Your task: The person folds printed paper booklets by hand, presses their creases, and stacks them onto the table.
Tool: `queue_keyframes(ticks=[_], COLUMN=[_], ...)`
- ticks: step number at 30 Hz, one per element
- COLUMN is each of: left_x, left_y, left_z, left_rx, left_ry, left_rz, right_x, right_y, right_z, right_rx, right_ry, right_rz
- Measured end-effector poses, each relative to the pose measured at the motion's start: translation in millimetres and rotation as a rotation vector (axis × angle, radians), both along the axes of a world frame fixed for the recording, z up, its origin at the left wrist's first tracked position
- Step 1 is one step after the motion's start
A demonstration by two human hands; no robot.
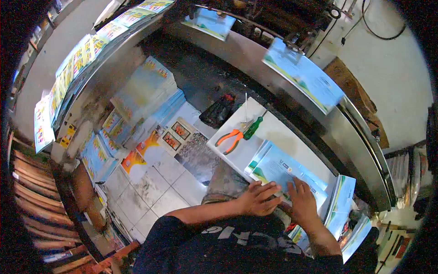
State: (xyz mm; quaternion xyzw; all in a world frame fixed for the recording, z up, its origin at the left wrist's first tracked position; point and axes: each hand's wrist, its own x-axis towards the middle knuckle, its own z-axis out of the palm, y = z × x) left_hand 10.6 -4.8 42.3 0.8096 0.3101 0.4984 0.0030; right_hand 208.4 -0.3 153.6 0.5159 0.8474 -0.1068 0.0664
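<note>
A small stack of light blue printed sheets (276, 165) lies on a white board (233, 142) in front of my body. My right hand (302, 197) rests on the near edge of the stack, fingers stretched forward and apart. Beside it on the left, my left hand (261, 199) is at the stack's near corner, its fingers slightly bent and spread, with nothing visible in them. On the board's far left part lie orange-handled pliers (232, 138), a green-handled screwdriver (253, 129) and a thin metal rod (246, 107).
More printed sheets (340, 201) stand at the board's right end. A metal rail with printed sheets (301, 73) runs along the machine ahead. Stacks of paper (148, 93) stand on the left, above the tiled floor (153, 194). A black plastic bag (218, 111) lies behind the board.
</note>
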Motion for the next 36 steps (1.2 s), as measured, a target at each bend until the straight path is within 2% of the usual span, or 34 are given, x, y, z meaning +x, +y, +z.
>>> queue_keyframes(ticks=[1, 5, 7, 8, 11, 13, 14, 16, 17, 18, 19, 21, 22, 24, 26, 27, 28, 30, 31, 33, 34, 35, 36], left_x=[-1, -2, -1, -2, -2, -2, -2, 0, 1, 3, 2, -1, -2, 4, 3, -1, -3, -6, -6, -6, -5, -5, -5], left_y=[-1, -1, 0, -1, -3, -4, -5, -3, -4, -4, -3, -1, -3, 0, 3, 0, 0, 1, 2, 3, 1, -1, -1], left_z=[3, 7, 7, 7, 3, 3, 5, 7, 7, 8, 9, 8, 4, -7, -3, -1, 5, 5, 5, 9, 9, 7, 5], left_rx=[-0.006, -0.006, 0.024, 0.011, 0.019, 0.040, 0.043, 0.053, -0.119, -0.290, -0.284, -0.218, -0.208, -0.208, -0.255, -0.316, -0.375, -0.383, -0.398, -0.386, -0.395, -0.389, -0.320], left_ry=[0.002, -0.012, -0.020, -0.019, -0.025, -0.031, -0.028, -0.025, 0.138, 0.302, 0.305, 0.527, 0.529, 0.534, 0.480, 0.437, 0.472, 0.458, 0.436, 0.466, 0.490, 0.489, 0.501], left_rz=[0.000, -0.064, -0.059, -0.063, -0.058, -0.063, -0.067, -0.073, -0.074, -0.074, -0.077, -0.051, -0.058, -0.043, -0.099, -0.156, -0.192, -0.231, -0.249, -0.240, -0.214, -0.217, -0.168], right_x=[4, 3, -16, -17, -13, 5, 11, 23, 33, 32, 41, 62, 78, 127, 126, 93, 76, 96, 99, 86, 93, 89, 72], right_y=[-1, 3, -5, -8, -10, -2, 5, 29, 40, 59, 80, 122, 133, 149, 151, 140, 137, 170, 184, 199, 203, 194, 164], right_z=[0, 6, 9, 7, 4, 13, 26, 54, 56, 76, 71, 33, 18, 23, 92, 136, 154, 135, 113, 72, 37, 19, 29], right_rx=[-0.129, -0.148, 0.169, 0.167, 0.089, 0.025, 0.027, -0.331, -0.091, -0.036, 0.104, 0.151, 0.179, 0.352, 0.598, 0.959, 1.089, 1.150, 1.071, 0.789, 0.761, 0.460, 0.485], right_ry=[0.079, 0.146, 0.006, 0.004, -0.013, 0.222, 0.223, 0.155, 0.123, 0.097, 0.086, 0.034, 0.051, 0.077, 0.041, 0.177, 0.160, 0.095, 0.050, -0.263, -0.121, -0.113, -0.056], right_rz=[-0.030, -0.093, -0.026, -0.024, -0.071, 0.020, 0.014, -0.235, -0.210, -0.236, -0.246, -0.196, -0.127, -0.044, -0.564, -0.403, -0.343, -0.221, -0.228, -0.272, -0.186, -0.403, -0.262])
